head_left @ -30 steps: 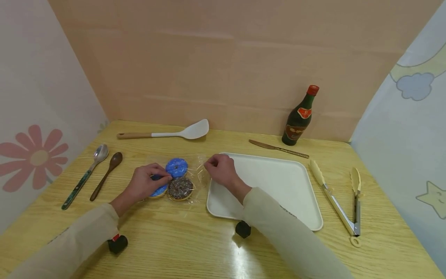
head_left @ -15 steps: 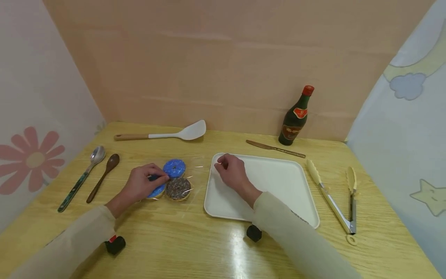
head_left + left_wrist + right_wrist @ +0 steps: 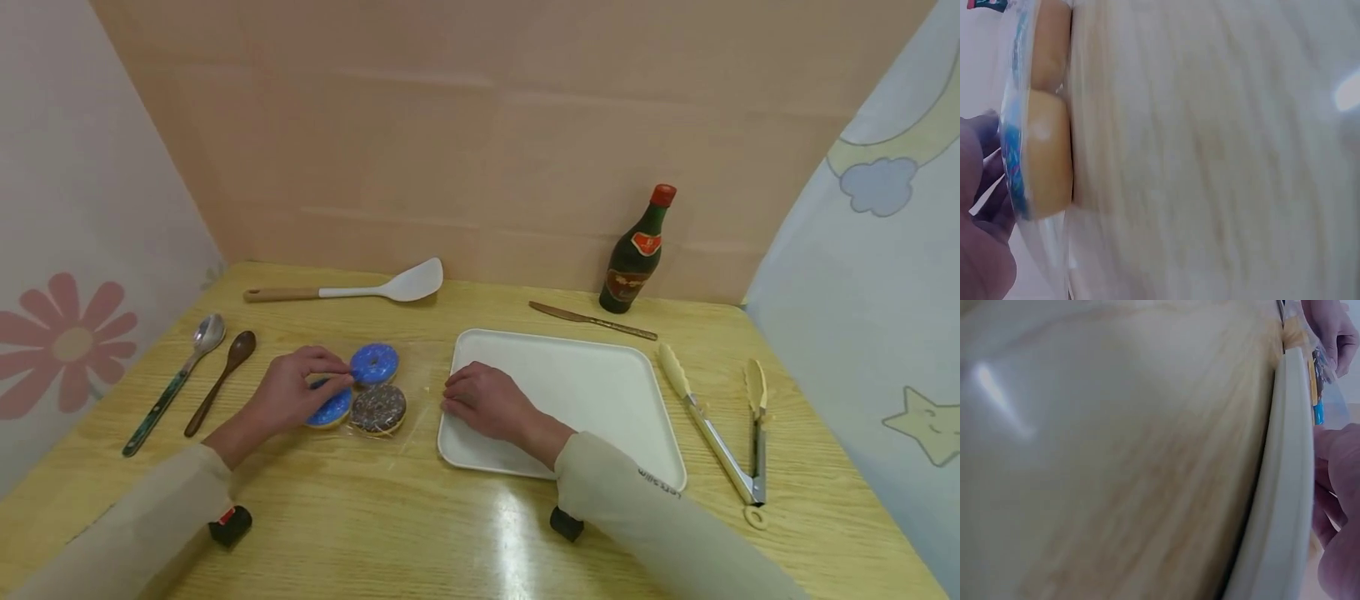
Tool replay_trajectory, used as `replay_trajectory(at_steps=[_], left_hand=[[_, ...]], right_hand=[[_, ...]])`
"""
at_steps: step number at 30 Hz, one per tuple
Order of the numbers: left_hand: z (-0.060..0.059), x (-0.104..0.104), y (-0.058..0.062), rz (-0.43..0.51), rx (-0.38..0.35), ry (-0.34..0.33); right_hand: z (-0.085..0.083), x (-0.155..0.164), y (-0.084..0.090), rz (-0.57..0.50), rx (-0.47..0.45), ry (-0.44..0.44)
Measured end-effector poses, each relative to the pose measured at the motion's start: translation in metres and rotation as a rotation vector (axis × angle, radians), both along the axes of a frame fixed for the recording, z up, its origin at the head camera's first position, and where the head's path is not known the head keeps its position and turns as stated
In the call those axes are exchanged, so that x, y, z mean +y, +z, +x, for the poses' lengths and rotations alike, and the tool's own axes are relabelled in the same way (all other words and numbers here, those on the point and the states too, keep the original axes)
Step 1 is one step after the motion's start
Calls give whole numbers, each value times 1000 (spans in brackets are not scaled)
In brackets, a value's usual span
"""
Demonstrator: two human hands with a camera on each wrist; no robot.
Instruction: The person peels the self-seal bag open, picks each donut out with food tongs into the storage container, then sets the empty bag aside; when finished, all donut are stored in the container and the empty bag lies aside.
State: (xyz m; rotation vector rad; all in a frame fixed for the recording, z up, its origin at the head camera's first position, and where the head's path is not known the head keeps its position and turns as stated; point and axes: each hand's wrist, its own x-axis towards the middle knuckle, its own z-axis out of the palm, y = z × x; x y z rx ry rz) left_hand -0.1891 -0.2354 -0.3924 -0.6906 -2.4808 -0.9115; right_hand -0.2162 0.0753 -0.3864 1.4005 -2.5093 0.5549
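Left hand [image 3: 288,398] fingers pinch the donut bag [image 3: 367,392] on tabletop, right hand [image 3: 483,402] lies relaxed on tray [image 3: 600,392] edge w/ nothing held; bag-opening step, next prob. needs right to re-grip plastic.

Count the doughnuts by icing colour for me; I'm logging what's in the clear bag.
Blue doughnuts: 2, one at the back and one under the left hand
Chocolate doughnut: 1
Total: 3
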Motion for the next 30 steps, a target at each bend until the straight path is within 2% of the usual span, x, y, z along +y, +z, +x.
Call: replay_trajectory(at_steps=[4,8,16,21,25,30], left_hand=[[-1,-3,-1,-41,-31,-8],[-2,-3,-2,-38,-86,4],[-2,-4,-5,58,-139,33],[-2,-5,-8,118,-131,38],[-2,-6,-8,127,-125,47],[-2,-6,-8,116,-116,57]], right_hand=[[0,1,-1,19,12,7],[0,2,-1,14,15,13],[3,3,-3,7,-11,36],[6,5,-2,16,-26,16],[11,10,-1,11,-12,-21],[23,36,9,-64,-19,-86]])
